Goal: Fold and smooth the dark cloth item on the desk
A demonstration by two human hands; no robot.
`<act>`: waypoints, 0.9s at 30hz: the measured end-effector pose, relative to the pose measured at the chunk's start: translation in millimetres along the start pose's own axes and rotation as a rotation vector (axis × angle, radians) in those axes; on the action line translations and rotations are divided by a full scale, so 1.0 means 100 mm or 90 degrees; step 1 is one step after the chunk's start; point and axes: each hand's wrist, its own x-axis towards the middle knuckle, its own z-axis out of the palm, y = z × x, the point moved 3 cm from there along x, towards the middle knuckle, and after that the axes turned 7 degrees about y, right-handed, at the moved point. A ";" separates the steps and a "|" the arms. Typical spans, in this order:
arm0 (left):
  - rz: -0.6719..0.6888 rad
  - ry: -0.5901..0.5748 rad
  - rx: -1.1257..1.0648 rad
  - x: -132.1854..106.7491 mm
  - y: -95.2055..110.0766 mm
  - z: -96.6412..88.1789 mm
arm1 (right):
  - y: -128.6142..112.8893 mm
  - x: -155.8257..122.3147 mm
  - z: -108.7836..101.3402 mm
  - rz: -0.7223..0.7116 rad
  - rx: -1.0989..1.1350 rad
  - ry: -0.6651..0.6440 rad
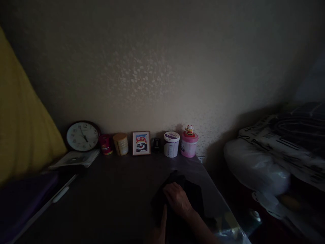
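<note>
A dark, crumpled black cloth (194,193) lies on the right part of the dark tabletop, its exact kind lost in the dim light. My right hand (177,200) is over it, fingers curled down and closed on the fabric. Below and to the left, close to the right wrist, my left hand (162,223) shows only as a narrow strip with one digit pointing up. The rest of that hand blends into the dark cloth, so its fingers are hidden.
Along the wall stand a round clock (83,136), a pink tub (106,144), a wooden-lidded jar (121,144), a framed panda picture (141,143), a white tub (171,144) and a pink-lidded tub (189,145) topped by a cat figurine (189,129). Bagged bedding (256,166) sits right.
</note>
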 end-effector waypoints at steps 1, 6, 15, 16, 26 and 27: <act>0.002 0.005 0.028 0.00 0.00 0.02 | -0.01 -0.05 -0.02 -0.015 0.024 0.008; -0.013 0.022 0.136 0.04 -0.03 0.14 | 0.12 -0.14 -0.02 -0.046 0.050 0.057; -0.067 0.037 0.213 0.08 -0.10 0.29 | 0.76 0.25 0.10 0.012 0.018 -0.002; -0.079 0.027 0.214 0.08 -0.11 0.32 | 0.83 0.28 0.10 0.021 0.011 -0.018; -0.095 -0.071 0.207 0.11 -0.11 0.36 | 0.32 0.16 0.04 -0.044 0.011 -0.026; -0.107 -0.102 0.188 0.10 -0.11 0.34 | 0.29 0.14 0.07 -0.046 0.015 -0.023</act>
